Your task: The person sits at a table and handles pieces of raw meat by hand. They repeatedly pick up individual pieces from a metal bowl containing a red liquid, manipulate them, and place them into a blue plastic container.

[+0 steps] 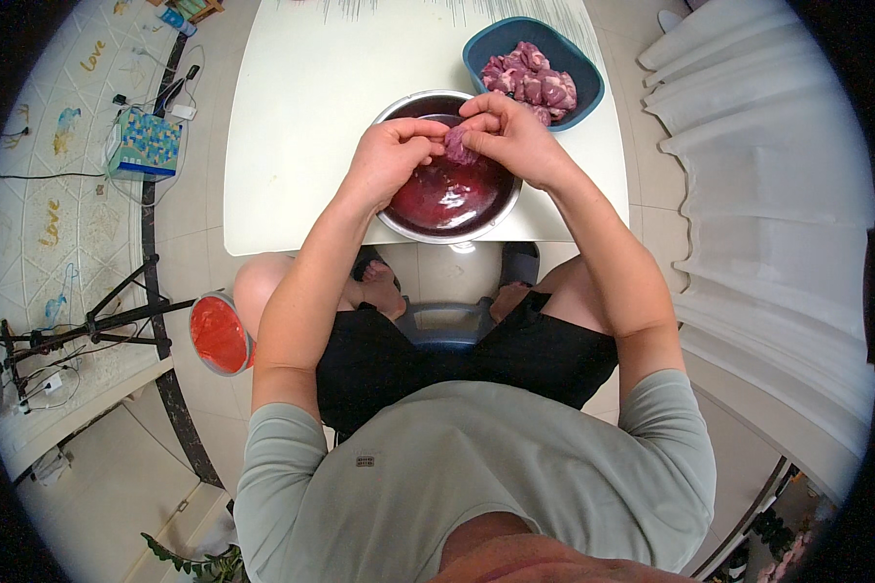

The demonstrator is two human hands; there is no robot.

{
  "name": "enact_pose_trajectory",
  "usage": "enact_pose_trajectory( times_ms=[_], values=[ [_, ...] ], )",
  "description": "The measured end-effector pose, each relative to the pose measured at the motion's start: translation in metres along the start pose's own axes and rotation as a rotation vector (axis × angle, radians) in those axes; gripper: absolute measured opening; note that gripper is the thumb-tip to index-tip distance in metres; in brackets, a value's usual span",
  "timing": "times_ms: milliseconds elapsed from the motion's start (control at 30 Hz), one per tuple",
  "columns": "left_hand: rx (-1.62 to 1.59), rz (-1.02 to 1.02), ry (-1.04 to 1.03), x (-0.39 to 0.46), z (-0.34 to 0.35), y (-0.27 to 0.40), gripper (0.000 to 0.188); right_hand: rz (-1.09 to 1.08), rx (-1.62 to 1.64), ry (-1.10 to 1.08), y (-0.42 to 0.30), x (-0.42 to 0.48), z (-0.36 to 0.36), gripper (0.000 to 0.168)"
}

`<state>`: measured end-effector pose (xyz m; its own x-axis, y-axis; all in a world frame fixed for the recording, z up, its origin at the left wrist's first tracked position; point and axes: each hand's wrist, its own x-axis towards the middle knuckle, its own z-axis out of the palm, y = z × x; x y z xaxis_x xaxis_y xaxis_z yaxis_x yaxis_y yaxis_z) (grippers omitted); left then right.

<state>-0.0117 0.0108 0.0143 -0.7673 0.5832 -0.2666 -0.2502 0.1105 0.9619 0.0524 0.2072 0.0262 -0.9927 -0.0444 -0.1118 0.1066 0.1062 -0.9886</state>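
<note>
A piece of dark red raw meat, seemingly a poultry gizzard, is held over a round stainless steel bowl. My right hand grips its right side between thumb and fingers. At its left edge, my left hand pinches it with the fingertips. Reddish water fills much of the bowl, and its surface reflects light. Behind and to the right stands a blue plastic basin with several raw gizzards piled in it. My right fingers partly cover the bowl's far rim.
Both vessels stand on a white table; the bowl sits near its front edge. A bin with a red liner is on the floor at left, beside my knee. White curtains hang at right. A patterned box lies at left among cables.
</note>
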Motion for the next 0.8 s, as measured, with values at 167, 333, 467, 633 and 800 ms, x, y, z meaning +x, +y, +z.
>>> enact_pose_trajectory(
  times_ms=[167, 333, 467, 633, 800],
  values=[
    [-0.052, 0.05, -0.004, -0.003, 0.003, 0.001, 0.021, 0.007, 0.108, -0.007, 0.003, 0.002, -0.003, 0.031],
    [-0.013, 0.079, -0.012, -0.002, 0.007, -0.002, 0.024, 0.076, 0.231, -0.05, -0.001, 0.001, 0.0, 0.03],
    [-0.085, 0.102, -0.011, 0.001, 0.006, -0.007, 0.022, 0.088, 0.408, -0.034, 0.004, 0.002, 0.002, 0.029],
    [-0.064, 0.11, 0.03, -0.008, 0.016, 0.002, 0.025, 0.122, 0.567, -0.047, 0.005, 0.003, 0.003, 0.025],
    [0.083, 0.194, 0.043, -0.002, 0.013, -0.009, 0.025, 0.121, 0.543, -0.035, 0.007, 0.003, 0.003, 0.024]
  ],
)
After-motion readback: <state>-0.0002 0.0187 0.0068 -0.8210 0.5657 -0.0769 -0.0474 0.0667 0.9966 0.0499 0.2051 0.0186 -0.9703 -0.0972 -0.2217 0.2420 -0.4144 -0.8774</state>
